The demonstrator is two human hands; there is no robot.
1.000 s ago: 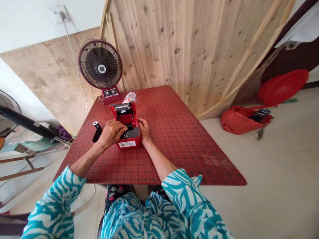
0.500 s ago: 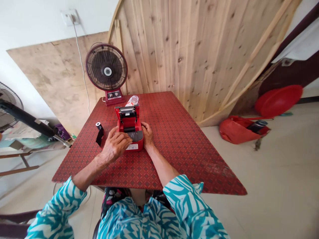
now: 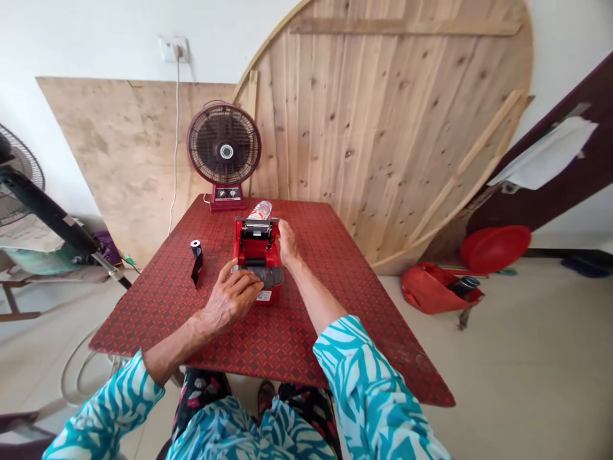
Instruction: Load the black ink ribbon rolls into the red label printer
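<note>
Red label printer (image 3: 258,252) sits lid-open on the counter (image 3: 335,319). Left hand (image 3: 232,297), fingers half-curled, rests on its grey front cover; right hand (image 3: 287,243) bears on its right rear edge; neither grip can be confirmed. Black ribbon roll (image 3: 196,265) lies left of the printer. Caution: uneven hand pressure could push the unit into the bottle (image 3: 261,210) behind it.

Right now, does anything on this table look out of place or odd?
One thing: a black ribbon roll stands on the red table apart from the open red printer, its loose strip trailing, so it looks not yet loaded.
</note>
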